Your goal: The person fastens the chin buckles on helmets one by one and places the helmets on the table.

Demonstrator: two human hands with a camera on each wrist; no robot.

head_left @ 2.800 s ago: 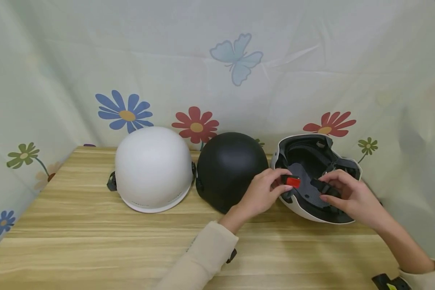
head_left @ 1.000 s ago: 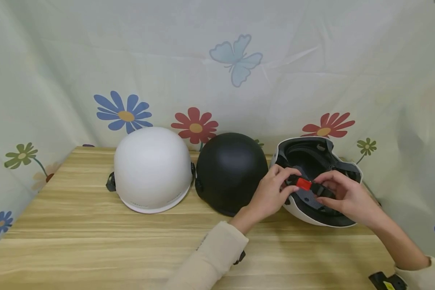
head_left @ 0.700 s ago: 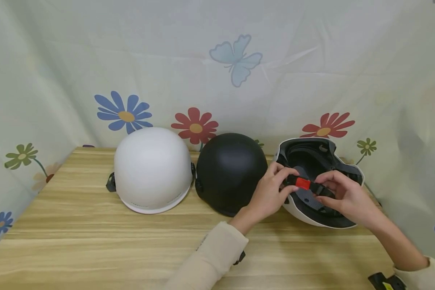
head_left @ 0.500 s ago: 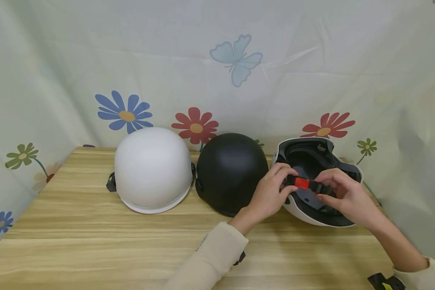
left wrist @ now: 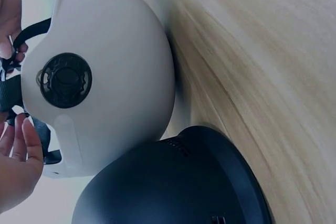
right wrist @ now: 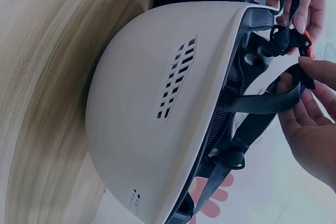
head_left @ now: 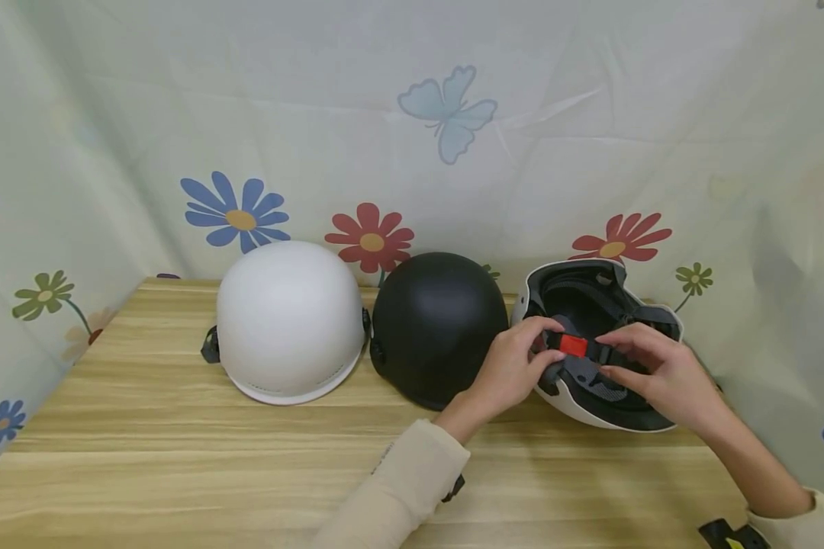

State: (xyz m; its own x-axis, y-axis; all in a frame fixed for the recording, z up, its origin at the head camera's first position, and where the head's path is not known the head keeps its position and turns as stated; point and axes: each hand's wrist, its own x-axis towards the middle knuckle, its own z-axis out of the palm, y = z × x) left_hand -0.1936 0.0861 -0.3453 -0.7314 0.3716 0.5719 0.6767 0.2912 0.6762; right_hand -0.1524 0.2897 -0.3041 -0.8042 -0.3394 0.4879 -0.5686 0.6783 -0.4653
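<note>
A white helmet lies upturned on the right of the table, its black padded inside facing up. Above its opening, the red-and-black chin strap buckle has its two halves together. My left hand pinches the buckle's red-tabbed end between thumb and fingers. On the other side my right hand holds the black end between thumb and fingers. From the right wrist, the black chin strap runs from the helmet to my right fingers. A round black dial shows on the helmet's outside.
Left of the upturned helmet stands a black helmet, dome up, close to my left hand. Farther left, a white helmet also sits dome up. The wooden table backs onto a flowered curtain.
The buckle halves, apart 2.8 seconds ago, came together by 1.0 second ago and remain so. Since half a second ago, my right fingers have spread slightly on the black end.
</note>
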